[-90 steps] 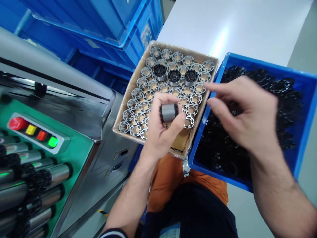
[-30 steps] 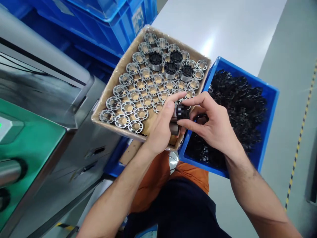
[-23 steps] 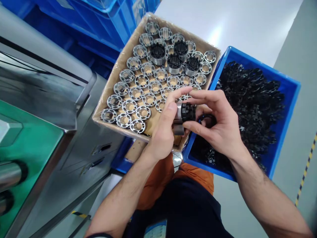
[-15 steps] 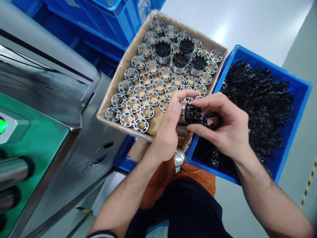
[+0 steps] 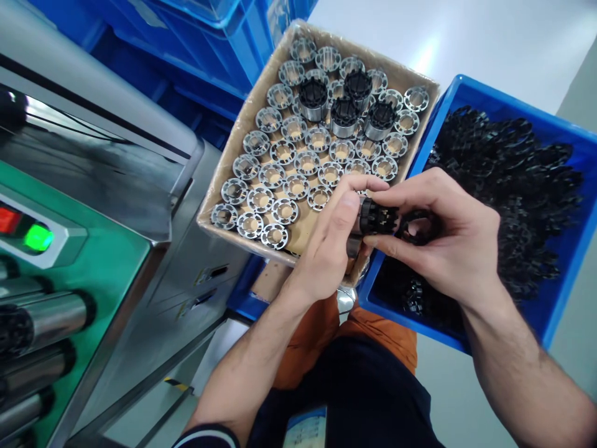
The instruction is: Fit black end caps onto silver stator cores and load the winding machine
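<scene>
My left hand (image 5: 326,261) is closed round a slotted metal stator core (image 5: 355,246), mostly hidden by the fingers. A black toothed plastic end piece (image 5: 383,219) sits at the core's right end. Thumb and forefinger of my right hand (image 5: 461,239) pinch this end piece from above and below. A second black plastic ring (image 5: 435,228) rests inside the curl of the same hand. Both hands are over the near right corner of a cardboard box (image 5: 247,244), where rows of slotted metal cores (image 5: 306,163) stand upright. Several cores there carry black end pieces (image 5: 345,113).
To the right, a blue bin (image 5: 553,323) is heaped with black plastic parts (image 5: 508,174). A green machine (image 5: 116,255) with red and green lights and shiny cylinders (image 5: 56,320) stands at the left. Blue crates (image 5: 196,50) are behind the box.
The view has swung left, so everything appears farther right and a red light has come into view. Both hands keep nearly the same grip on the core and end piece.
</scene>
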### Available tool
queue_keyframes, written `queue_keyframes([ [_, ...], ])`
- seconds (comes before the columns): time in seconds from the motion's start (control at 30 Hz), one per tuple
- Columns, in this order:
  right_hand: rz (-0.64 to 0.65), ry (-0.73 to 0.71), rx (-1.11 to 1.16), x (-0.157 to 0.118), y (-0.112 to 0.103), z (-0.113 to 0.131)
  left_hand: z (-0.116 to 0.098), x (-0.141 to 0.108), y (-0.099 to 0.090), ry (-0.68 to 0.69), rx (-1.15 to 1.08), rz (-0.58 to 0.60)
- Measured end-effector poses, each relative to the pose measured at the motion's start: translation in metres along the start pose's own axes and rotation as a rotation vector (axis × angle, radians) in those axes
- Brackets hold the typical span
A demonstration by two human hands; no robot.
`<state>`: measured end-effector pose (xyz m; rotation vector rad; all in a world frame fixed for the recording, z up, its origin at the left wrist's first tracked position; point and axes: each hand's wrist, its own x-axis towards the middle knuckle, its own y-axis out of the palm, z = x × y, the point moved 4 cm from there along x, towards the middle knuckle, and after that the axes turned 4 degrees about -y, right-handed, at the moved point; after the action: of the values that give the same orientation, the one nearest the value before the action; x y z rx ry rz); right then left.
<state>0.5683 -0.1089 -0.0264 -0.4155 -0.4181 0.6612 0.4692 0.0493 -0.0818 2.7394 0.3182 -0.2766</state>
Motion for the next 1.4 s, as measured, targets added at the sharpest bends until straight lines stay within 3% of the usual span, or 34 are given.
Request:
queue_keyframes([
  [0.13,-0.006,0.075,0.059,0.000,0.002,-0.002,0.002,0.002,0.000,-0.013,-0.062,0.006],
  [0.3,-0.011,-0.008,0.103,0.001,0.001,0.002,0.007,0.001,0.002,-0.052,-0.096,0.059],
  [0.47,-0.011,0.082,0.139,0.000,0.001,-0.001,0.007,-0.002,0.004,-0.038,-0.149,0.051],
  [0.63,0.009,0.077,0.128,0.001,-0.001,0.001,0.006,-0.001,0.004,-0.049,-0.120,0.062],
  [0.93,-0.011,0.025,0.095,0.002,-0.005,0.003,0.012,0.002,0.001,0.057,-0.123,0.168],
  [1.23,-0.014,-0.080,0.057,0.003,-0.007,0.002,0.011,-0.001,-0.001,0.016,-0.069,0.171],
  [1.33,-0.027,-0.093,0.076,0.002,-0.009,0.001,0.006,-0.001,0.000,0.075,-0.119,0.179],
  [1.4,-0.067,-0.033,0.148,0.001,-0.010,0.000,0.002,0.000,-0.001,0.155,-0.147,0.096],
])
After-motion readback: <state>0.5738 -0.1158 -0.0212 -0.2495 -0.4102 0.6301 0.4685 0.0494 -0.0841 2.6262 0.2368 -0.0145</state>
